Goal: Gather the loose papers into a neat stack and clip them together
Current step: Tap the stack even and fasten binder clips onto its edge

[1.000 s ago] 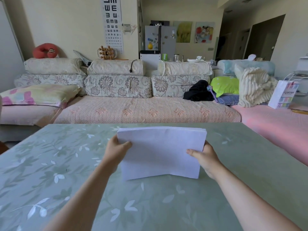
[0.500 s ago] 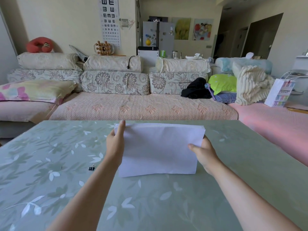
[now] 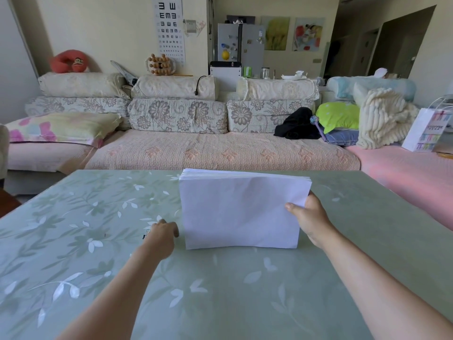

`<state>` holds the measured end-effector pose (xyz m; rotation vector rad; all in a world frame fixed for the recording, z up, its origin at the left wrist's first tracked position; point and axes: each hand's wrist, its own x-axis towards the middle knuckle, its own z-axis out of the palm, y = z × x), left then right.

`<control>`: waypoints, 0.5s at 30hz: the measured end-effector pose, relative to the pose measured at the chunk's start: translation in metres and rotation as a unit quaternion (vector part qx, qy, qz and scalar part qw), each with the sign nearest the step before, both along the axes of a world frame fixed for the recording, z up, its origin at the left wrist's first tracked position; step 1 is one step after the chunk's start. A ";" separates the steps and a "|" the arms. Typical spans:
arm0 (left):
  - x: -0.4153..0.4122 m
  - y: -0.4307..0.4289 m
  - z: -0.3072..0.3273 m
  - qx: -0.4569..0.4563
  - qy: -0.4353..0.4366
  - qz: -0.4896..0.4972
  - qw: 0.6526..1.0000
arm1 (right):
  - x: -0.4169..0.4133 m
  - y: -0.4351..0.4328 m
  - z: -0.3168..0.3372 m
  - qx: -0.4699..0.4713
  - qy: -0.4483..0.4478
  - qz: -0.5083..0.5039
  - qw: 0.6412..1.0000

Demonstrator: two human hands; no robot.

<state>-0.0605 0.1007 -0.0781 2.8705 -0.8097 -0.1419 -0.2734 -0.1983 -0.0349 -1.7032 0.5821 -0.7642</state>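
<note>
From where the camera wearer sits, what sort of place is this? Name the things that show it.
Most likely a home living room: a long floral sofa piled with cushions, framed pictures on the wall, and a fridge with magnets beyond it.

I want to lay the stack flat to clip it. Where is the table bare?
Bare table lies right of the right hand and along the near edge. Left of the paper stack is crowded: left hand over the binder clip.
</note>
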 end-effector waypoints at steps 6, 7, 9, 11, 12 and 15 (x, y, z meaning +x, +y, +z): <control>-0.023 -0.002 0.046 0.182 0.184 -0.089 0.962 | 0.001 0.002 0.002 0.003 0.002 -0.006 1.000; -0.030 -0.002 0.052 0.197 0.223 -0.102 0.949 | 0.002 0.002 0.002 0.003 0.003 -0.007 1.000; -0.046 -0.007 0.059 0.168 0.312 -0.129 0.926 | 0.002 0.003 0.002 0.002 0.005 -0.007 1.000; -0.065 -0.023 0.062 0.104 0.352 -0.179 0.913 | 0.002 0.004 0.003 0.002 0.006 -0.006 1.000; -0.073 -0.034 0.062 0.079 0.329 -0.210 0.917 | 0.002 0.004 0.003 0.002 0.007 -0.007 1.000; -0.097 -0.068 0.052 -0.027 0.243 -0.255 0.935 | 0.001 0.007 0.004 -0.006 0.009 -0.003 1.000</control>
